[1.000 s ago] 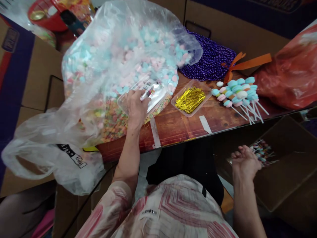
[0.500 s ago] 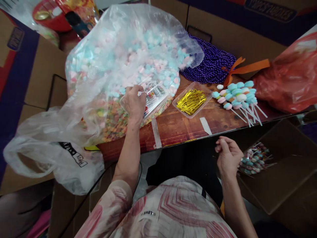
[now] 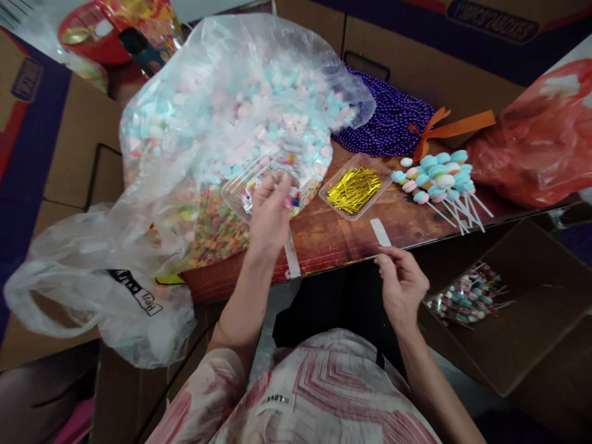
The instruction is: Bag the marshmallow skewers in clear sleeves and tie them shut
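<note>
My left hand [image 3: 274, 203] pinches a clear printed plastic bag [image 3: 291, 161], smeared by motion, above a shallow clear tray [image 3: 225, 192] of printed bags. That tray rests against a large clear sack [image 3: 185, 117] of pastel blue, pink and orange candies. Just off the table's front edge is my right hand [image 3: 403, 285], its fingers curled in with the thumb against the index; I see nothing between them. A small clear tray holds gold twist ties [image 3: 354, 190]. To its right lies a pile of candy skewers [image 3: 441, 176] in blue, pink and white on white sticks.
Purple bead strings [image 3: 388, 114] with an orange ribbon lie at the back, next to a red plastic bag [image 3: 531, 142]. Below right, an open cardboard box [image 3: 531, 320] contains bagged candy skewers [image 3: 472, 295]. A white carrier bag [image 3: 148, 333] hangs over the left front edge.
My left hand has lifted a printed bag from the tray and moved right and toward me. My right hand has moved left, closer to the table edge.
</note>
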Available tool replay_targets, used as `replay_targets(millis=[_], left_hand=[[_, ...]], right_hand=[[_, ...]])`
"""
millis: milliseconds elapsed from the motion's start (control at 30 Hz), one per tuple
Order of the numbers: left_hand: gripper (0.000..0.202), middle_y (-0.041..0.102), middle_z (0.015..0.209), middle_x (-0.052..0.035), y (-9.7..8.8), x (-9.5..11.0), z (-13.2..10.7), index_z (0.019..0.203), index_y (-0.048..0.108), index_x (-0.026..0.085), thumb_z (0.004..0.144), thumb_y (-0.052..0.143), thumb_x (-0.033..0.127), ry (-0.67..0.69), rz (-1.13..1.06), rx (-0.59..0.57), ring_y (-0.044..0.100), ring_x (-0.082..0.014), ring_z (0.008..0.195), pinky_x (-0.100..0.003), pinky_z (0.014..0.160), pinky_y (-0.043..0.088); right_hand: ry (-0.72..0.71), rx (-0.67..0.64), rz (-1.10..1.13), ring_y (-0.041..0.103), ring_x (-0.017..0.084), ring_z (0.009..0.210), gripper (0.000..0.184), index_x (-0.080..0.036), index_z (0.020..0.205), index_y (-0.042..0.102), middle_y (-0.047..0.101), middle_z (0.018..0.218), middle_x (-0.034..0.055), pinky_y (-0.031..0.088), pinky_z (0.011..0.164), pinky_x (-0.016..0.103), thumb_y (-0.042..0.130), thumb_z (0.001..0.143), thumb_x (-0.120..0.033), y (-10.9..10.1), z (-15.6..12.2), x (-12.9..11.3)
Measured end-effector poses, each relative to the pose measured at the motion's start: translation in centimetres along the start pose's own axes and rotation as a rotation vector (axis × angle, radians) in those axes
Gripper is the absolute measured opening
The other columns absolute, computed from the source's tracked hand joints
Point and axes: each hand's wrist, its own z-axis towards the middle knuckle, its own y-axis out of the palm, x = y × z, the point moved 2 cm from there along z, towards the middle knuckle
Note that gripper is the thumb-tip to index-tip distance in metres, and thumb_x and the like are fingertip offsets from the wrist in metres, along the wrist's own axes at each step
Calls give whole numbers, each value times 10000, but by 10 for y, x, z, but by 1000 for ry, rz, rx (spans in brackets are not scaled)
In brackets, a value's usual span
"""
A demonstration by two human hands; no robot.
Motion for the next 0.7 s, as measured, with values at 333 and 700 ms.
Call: replay_targets(millis=[333, 700], left_hand=[[187, 737, 885, -21, 60, -62, -91, 844, 760, 175, 734, 829, 309, -393, -466, -182, 681, -123, 855, -234, 825, 519], [376, 722, 714, 14, 61, -74, -92, 691, 715, 161, 509, 967, 373, -477, -477, -87, 655, -100, 654, -232, 668, 527]], right_hand=[[178, 33, 401, 569, 130, 661, 185, -188, 809, 694, 648, 740, -8, 489, 636, 262, 738, 824, -367, 56, 8, -11], [127, -70, 174, 485, 135, 591, 442, -206, 630, 591, 563, 624, -5, 423, 569, 264, 606, 914, -545, 23, 15, 1]])
